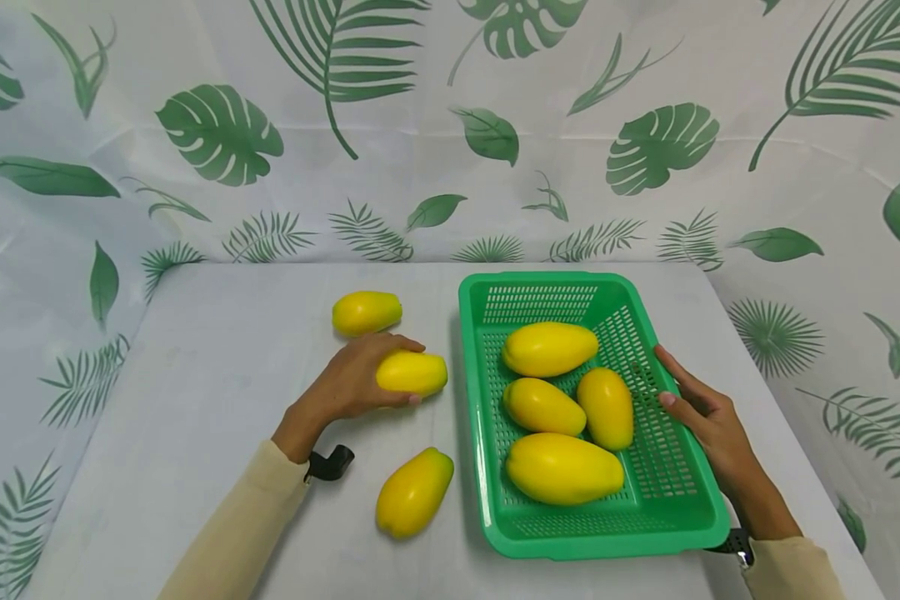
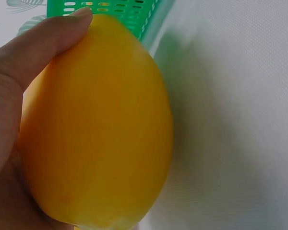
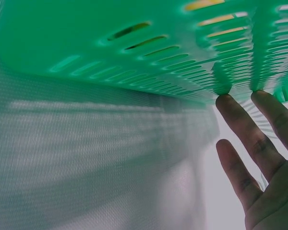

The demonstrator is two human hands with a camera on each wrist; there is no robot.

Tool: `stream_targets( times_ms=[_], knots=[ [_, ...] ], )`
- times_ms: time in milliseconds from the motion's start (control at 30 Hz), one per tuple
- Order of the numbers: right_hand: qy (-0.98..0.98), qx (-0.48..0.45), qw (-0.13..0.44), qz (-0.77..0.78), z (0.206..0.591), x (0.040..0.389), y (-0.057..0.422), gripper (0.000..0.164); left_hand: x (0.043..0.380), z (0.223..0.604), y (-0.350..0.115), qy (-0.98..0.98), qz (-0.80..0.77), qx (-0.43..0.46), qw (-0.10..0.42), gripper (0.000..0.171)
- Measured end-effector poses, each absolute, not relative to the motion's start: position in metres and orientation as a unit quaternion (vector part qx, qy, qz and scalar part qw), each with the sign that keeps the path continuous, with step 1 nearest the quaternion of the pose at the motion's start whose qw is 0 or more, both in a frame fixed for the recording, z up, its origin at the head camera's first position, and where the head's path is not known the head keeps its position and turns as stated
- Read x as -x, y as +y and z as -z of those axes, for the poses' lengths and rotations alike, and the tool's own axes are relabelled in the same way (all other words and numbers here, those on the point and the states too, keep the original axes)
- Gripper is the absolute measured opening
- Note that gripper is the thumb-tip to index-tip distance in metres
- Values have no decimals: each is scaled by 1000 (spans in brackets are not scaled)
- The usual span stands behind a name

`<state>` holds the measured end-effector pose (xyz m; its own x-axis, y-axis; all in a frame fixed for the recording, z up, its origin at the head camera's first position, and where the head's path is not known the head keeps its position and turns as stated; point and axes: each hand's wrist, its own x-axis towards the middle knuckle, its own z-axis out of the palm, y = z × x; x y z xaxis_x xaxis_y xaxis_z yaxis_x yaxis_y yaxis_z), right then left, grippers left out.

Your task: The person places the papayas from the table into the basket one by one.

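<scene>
My left hand [image 1: 360, 379] grips a yellow papaya [image 1: 412, 373], thumb along its near side and fingers over the far side. In the left wrist view the papaya [image 2: 101, 124] fills the middle, held close over the white table with its shadow beside it. At the right, my right hand [image 1: 708, 425] holds the side rim of a green plastic basket [image 1: 476, 433], thumb on the rim. From below, in the right wrist view, fingertips [image 3: 224, 99] touch the slotted outer wall. Inside the basket lie several papayas [image 1: 564, 468], one turned lengthwise.
Another papaya [image 1: 367, 313] lies on the white table [image 1: 195, 400] beyond my left hand, and one more with a greenish tip [image 1: 416, 493] lies nearer, left of the basket. A leaf-print cloth [image 1: 420, 125] hangs behind the table.
</scene>
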<state>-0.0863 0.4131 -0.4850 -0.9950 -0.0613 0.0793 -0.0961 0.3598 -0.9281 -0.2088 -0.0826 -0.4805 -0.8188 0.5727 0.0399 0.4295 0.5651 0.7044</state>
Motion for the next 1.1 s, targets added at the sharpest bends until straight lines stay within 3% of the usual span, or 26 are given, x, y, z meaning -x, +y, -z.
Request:
stream_targets(
  times_ms=[1100],
  knots=[
    [-790,-65,19,-609,488,86,412,62,195,454,-67,870,-381,-308,56,62]
  ],
)
